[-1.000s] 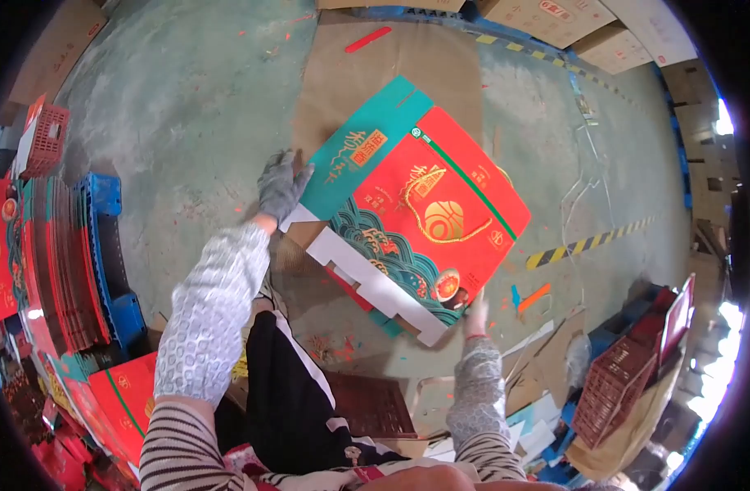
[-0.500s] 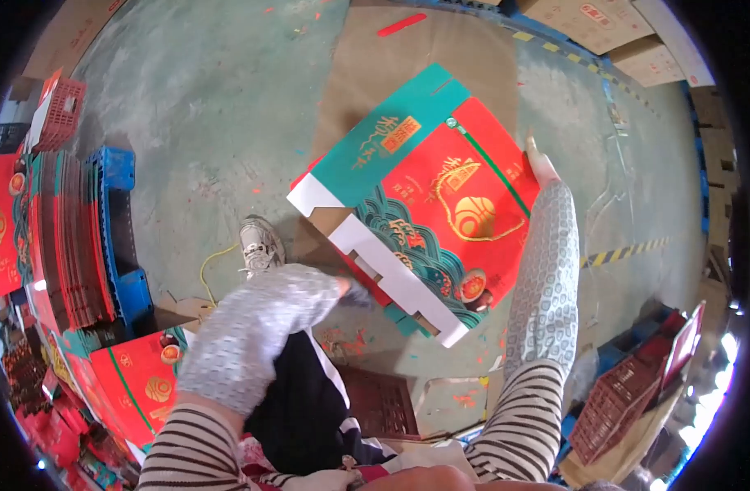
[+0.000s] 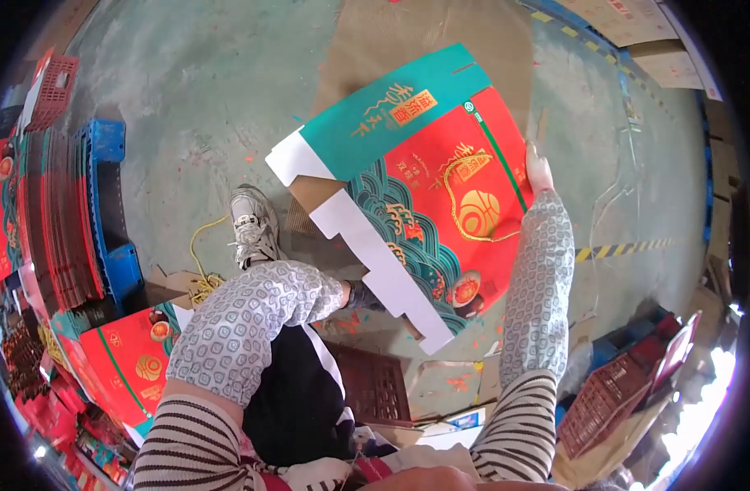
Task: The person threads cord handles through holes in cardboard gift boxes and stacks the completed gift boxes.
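A red and green printed cardboard gift box (image 3: 416, 172) with white flaps and a gold cord handle is tilted in front of me. My right hand (image 3: 539, 169) grips its right edge, with part of the fingers behind the board. Near the white flaps on the lower left, my left hand (image 3: 360, 295), which looks dark-gloved, reaches in by the box's edge. The box hides its fingertips, so I cannot tell whether it grips anything. The gold cord (image 3: 457, 214) loops across the red face.
Flattened red boxes (image 3: 60, 221) are stacked beside a blue pallet (image 3: 109, 204) on the left. Another red box (image 3: 125, 368) lies at lower left. A brown crate (image 3: 375, 385) stands close to my legs, another crate (image 3: 608, 401) at lower right. Yellow-black tape (image 3: 624, 249) marks the floor.
The box has shifted slightly left and toward me, its white flaps now swung further out at the left. My right hand stays on its right edge; my left hand is less blurred.
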Demonstrator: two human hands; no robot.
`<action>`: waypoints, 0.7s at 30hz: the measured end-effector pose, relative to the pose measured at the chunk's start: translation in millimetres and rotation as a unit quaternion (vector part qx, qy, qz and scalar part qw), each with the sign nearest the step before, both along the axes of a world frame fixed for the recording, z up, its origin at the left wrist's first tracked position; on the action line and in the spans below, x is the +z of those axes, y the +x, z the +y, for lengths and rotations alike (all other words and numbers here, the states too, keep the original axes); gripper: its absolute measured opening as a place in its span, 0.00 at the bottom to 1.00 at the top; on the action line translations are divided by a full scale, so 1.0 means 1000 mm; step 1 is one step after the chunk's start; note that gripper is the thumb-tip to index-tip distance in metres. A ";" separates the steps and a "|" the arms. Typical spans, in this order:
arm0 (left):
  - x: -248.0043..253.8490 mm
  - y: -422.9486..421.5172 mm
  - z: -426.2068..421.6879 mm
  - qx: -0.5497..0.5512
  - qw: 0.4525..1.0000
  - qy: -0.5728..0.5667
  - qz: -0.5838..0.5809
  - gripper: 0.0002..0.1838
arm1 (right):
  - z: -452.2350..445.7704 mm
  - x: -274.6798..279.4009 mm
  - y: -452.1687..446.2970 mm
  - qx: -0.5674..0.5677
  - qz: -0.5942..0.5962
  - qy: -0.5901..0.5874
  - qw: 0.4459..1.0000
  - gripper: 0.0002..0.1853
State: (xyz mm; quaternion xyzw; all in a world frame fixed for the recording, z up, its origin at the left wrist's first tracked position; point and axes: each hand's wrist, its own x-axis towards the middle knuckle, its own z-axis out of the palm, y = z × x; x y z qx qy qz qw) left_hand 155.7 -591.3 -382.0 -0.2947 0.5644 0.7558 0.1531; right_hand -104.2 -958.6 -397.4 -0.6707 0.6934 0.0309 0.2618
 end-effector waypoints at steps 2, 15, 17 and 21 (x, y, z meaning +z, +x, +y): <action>0.017 0.007 -0.006 -0.021 0.999 -0.027 -0.016 0.20 | 0.005 -0.023 -0.019 -0.004 0.053 -0.048 0.997 0.30; 0.126 0.176 -0.002 0.367 0.859 -0.347 -0.084 0.19 | 0.273 0.093 -0.058 -0.370 -0.264 -0.163 0.876 0.40; 0.118 0.193 -0.031 0.459 0.619 -0.584 -0.255 0.20 | 0.329 0.076 -0.058 -0.406 -0.311 -0.052 0.858 0.38; 0.059 0.188 -0.069 0.618 0.630 -0.422 -0.206 0.21 | 0.346 0.075 -0.009 -0.438 -0.408 -0.059 0.799 0.36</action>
